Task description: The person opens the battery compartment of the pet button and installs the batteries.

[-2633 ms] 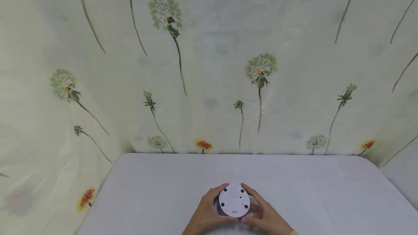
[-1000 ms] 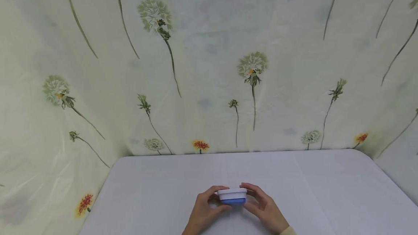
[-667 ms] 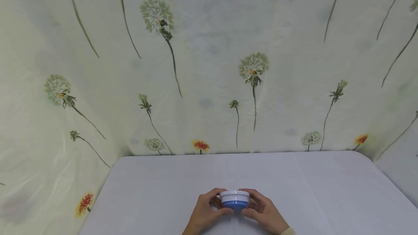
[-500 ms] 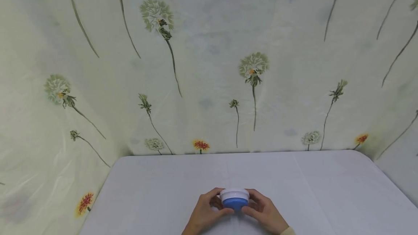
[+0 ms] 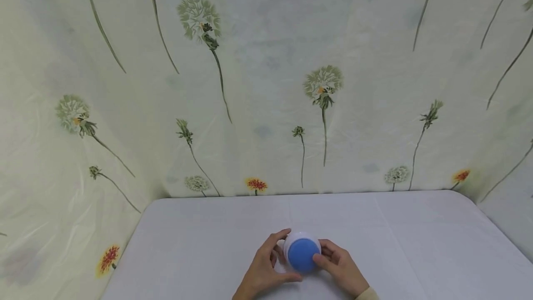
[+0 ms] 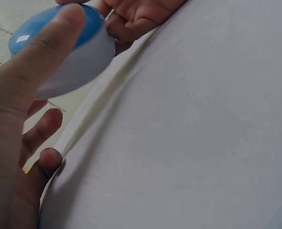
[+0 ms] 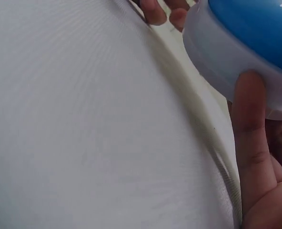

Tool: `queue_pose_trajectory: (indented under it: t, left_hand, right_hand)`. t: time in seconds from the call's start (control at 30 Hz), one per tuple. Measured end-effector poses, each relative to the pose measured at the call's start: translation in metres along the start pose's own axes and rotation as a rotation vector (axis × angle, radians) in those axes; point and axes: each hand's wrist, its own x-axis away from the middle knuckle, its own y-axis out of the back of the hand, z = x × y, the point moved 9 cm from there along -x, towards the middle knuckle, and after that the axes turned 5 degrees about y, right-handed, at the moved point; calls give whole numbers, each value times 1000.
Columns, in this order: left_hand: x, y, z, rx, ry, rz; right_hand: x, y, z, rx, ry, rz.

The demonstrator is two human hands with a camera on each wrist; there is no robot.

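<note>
A round white push button with a domed blue top (image 5: 303, 255) is held in the air over the table, its blue face tilted towards the head camera. My right hand (image 5: 342, 266) grips its right side, thumb on the blue dome. In the right wrist view one of its fingers (image 7: 250, 109) lies along the white side wall (image 7: 222, 62). My left hand (image 5: 266, 263) is spread around the left side, index fingertip at the upper rim and thumb just below the lower edge. In the left wrist view the left thumb (image 6: 45, 52) overlaps the dome, and two other fingertips stand apart from the button.
A table under a white cloth (image 5: 208, 235) spreads beneath both hands. Behind it and along the left side hangs a pale curtain (image 5: 266, 82) printed with dandelions and orange flowers. A beige sleeve cuff (image 5: 368, 294) shows at the right wrist.
The button has turned over, from its speaker-holed white underside, through a side view, to its blue top. My left fingers have spread wider and my right thumb has moved onto the dome.
</note>
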Motion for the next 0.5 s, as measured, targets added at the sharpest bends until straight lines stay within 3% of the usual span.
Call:
queue_pose_trajectory:
  t: [0.2, 0.4, 0.5]
  left_hand:
    - [0, -2, -6, -104, -64, 4]
    - [1, -3, -9, -128, -86, 8]
    - [1, -2, -7, -151, -61, -7]
  right_hand:
    - [0, -3, 4, -82, 22, 57]
    - [0, -4, -1, -83, -10, 92]
    - [1, -5, -1, -86, 10, 100]
